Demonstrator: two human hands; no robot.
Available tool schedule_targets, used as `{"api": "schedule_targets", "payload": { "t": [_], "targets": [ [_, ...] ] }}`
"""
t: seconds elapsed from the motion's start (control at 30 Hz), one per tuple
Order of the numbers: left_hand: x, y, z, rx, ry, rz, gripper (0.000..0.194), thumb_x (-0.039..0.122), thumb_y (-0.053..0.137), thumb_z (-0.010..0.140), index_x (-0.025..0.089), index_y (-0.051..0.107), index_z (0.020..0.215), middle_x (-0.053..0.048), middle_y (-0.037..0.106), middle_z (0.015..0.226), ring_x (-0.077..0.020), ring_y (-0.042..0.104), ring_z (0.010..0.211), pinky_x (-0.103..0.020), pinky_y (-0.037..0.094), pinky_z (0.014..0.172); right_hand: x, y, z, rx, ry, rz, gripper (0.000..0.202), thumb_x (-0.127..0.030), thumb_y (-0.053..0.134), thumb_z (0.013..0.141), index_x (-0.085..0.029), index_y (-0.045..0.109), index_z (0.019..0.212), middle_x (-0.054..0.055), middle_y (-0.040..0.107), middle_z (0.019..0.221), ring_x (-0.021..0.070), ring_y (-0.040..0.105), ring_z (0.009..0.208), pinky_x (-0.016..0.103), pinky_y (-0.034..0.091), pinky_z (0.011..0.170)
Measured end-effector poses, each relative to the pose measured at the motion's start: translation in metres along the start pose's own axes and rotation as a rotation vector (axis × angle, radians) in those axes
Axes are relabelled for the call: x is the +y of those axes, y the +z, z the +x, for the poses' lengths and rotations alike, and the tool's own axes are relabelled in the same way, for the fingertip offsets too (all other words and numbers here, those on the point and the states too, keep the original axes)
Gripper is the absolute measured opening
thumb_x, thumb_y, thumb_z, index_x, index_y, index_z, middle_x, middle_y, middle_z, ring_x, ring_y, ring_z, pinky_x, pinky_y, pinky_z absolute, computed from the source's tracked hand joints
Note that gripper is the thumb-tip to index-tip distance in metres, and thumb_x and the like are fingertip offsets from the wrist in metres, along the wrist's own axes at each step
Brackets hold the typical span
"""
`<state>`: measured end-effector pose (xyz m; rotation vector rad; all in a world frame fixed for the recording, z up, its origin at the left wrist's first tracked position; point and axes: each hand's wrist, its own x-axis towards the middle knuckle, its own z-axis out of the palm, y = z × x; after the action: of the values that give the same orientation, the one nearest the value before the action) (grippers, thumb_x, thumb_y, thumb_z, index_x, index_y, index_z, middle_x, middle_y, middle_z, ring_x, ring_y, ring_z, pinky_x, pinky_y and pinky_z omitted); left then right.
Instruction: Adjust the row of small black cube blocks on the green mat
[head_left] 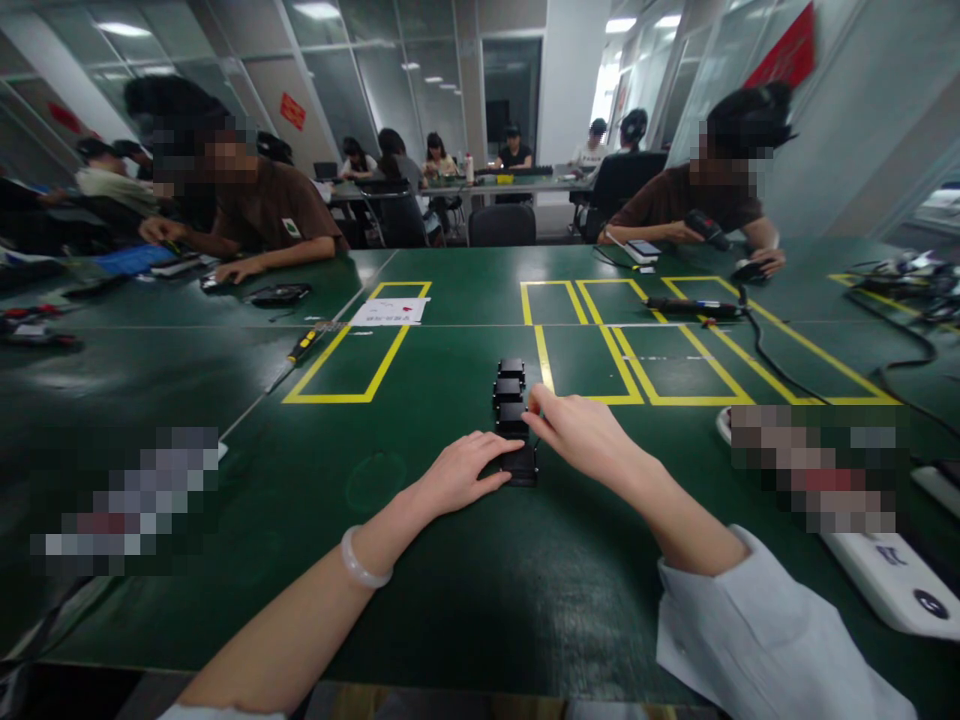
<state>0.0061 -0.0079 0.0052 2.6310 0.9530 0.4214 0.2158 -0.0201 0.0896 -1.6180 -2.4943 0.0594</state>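
Note:
Several small black blocks (pixel 511 388) stand in a row running away from me on the green table (pixel 450 560). The nearest black piece (pixel 520 466) lies flat at the row's near end. My left hand (pixel 472 468) reaches it from the left, fingers spread, with fingertips resting on its top and left edge. My right hand (pixel 574 425) is at the right side of the row, thumb and index finger pressed together beside the block just beyond the nearest piece. Whatever is between those fingertips is too small to make out.
Yellow tape rectangles (pixel 592 400) mark the table beyond the row. A white paper (pixel 391 311) and a yellow-black tool (pixel 304 346) lie at left. A white power strip (pixel 892 580) is at right. Two people (pixel 277 200) (pixel 675 205) work across the table, one holding a dark power tool (pixel 707 229).

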Motion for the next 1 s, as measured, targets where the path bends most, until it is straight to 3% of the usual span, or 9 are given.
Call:
{"api": "schedule_targets", "payload": {
  "t": [0.3,0.57,1.0],
  "targets": [
    [-0.0006,0.0004,-0.0007,0.002,-0.001,-0.003,0.043,0.029,0.055,0.091,0.027,0.044,0.133,-0.004,0.058,0.121,-0.0210,0.054,0.106,-0.035,0.044,0.091,0.0007,-0.0004,-0.0006,0.010,0.016,-0.033,0.019,-0.029,0.033,0.095,-0.020,0.048,0.104,0.002,0.066,0.075,0.0152,0.060,0.062,0.025,0.021,0.050],
    [-0.0016,0.0016,-0.0005,0.001,0.007,0.000,0.043,0.030,0.055,0.091,0.026,0.045,0.132,-0.004,0.058,0.122,-0.0210,0.054,0.106,-0.036,0.043,0.093,0.0003,-0.0011,-0.0012,0.018,-0.001,0.005,0.025,-0.040,0.033,0.096,-0.020,0.048,0.098,0.003,0.067,0.078,0.0166,0.062,0.068,0.025,0.021,0.051],
    [-0.0028,0.0016,-0.0011,0.001,-0.003,0.004,0.043,0.031,0.054,0.092,0.027,0.044,0.133,-0.005,0.058,0.121,-0.0214,0.054,0.106,-0.036,0.043,0.092,-0.0011,-0.0010,-0.0012,0.014,0.016,-0.011,0.018,-0.029,0.033,0.095,-0.021,0.047,0.103,0.002,0.068,0.079,0.0150,0.061,0.065,0.025,0.022,0.052]
  ]
}}
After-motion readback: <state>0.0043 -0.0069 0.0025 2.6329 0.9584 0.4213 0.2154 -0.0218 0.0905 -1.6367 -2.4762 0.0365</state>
